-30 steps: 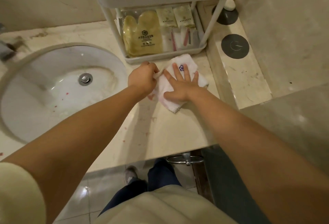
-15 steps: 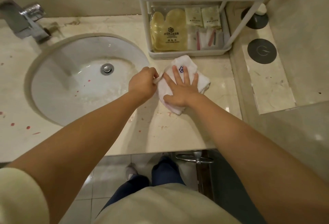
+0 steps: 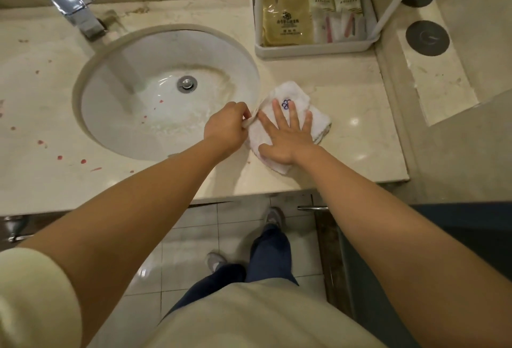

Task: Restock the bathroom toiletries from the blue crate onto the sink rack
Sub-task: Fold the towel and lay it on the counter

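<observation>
Lying under spread right fingers, towel corner seemingly pinched by left fingers.

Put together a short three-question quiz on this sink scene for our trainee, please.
1. True or false: the right hand lies flat, fingers spread, on the folded white towel.
2. What does the left hand pinch? A nothing; B the towel's edge; C the right wrist.
3. Fill in: the rack stands on the counter to the ___ of the sink.

Key: 1 true; 2 B; 3 right.
</observation>
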The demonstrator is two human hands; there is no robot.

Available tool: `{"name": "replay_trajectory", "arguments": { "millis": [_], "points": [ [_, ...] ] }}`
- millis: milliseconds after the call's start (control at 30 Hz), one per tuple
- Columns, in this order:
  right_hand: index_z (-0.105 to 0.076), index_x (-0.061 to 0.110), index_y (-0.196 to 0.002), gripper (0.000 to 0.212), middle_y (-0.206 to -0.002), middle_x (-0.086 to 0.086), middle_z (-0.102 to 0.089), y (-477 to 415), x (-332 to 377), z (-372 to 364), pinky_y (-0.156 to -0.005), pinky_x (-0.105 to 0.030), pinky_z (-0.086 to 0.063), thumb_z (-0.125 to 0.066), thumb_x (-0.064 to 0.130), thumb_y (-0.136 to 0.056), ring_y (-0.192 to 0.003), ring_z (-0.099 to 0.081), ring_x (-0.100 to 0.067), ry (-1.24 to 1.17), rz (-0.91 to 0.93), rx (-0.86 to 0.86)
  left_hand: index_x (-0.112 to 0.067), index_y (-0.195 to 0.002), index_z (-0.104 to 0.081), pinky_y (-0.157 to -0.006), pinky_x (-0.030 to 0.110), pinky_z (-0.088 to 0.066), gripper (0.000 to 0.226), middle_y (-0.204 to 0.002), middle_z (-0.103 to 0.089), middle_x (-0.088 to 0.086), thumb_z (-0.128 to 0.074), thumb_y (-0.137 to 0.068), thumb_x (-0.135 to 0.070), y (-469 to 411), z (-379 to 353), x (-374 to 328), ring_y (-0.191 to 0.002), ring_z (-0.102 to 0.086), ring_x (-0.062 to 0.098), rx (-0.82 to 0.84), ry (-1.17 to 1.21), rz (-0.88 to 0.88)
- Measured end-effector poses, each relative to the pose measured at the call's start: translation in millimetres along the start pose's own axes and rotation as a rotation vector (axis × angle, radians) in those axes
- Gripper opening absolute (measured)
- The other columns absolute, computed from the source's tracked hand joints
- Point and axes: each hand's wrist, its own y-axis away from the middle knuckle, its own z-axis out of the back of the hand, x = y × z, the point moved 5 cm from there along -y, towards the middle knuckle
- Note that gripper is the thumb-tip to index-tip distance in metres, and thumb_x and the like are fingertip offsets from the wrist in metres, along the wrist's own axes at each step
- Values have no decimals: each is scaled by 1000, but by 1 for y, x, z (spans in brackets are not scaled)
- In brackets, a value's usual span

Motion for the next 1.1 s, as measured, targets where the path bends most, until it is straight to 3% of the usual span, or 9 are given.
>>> {"name": "replay_trajectory", "arguments": {
  "millis": [433,667,800,933,1000,1100],
  "points": [
    [15,40,-152,81,-156,2,35,29,58,-20,-113,-65,11,-32,63,-89,-144,31,-32,23,-39,52,-18,-107,-60,-74,40,-51,16,-109,-57,8,-52,-94,-17,48,11,39,-87,-60,30,20,-30,25],
    [7,43,-153,78,-161,1,24,48,82,-22,-115,-61,-6,-36,57,-90,-148,14,-35,39,-8,105,-18,-104,-62,-73,42,-52,16,-106,-56,7,-52,-92,-12,68,20,60,-84,-59,29,36,-33,51],
    [-4,41,-154,70,-164,2,12,50,76,-11,-114,-55,-16,-38,43,-93,-147,0,-34,67,61,105,-19,-125,-55,-71,39,-49,34,-122,-52,7,-50,-92,-9,76,18,59,-94,-58,30,-1,-124,55],
    [3,31,-156,75,-164,3,14,46,56,-8,-119,-46,-4,-40,39,-95,-150,9,-26,104,131,83,-18,-138,-49,-94,39,-39,50,-138,-45,8,-53,-89,-10,86,10,35,-124,-42,30,-161,-205,-48],
    [12,28,-155,85,-161,1,23,45,52,-18,-119,-44,4,-44,42,-93,-149,19,-24,100,178,88,-17,-144,-42,-110,39,-27,54,-152,-34,10,-54,-92,-22,91,-8,21,-140,-28,30,-83,-209,-95],
    [16,27,-154,89,-160,3,27,43,41,-23,-119,-42,7,-43,53,-92,-148,23,-21,72,254,32,-14,-155,-2,-119,41,7,76,-163,10,9,-43,-98,-42,92,-40,18,-149,13,29,155,-233,-7]
  ]
}}
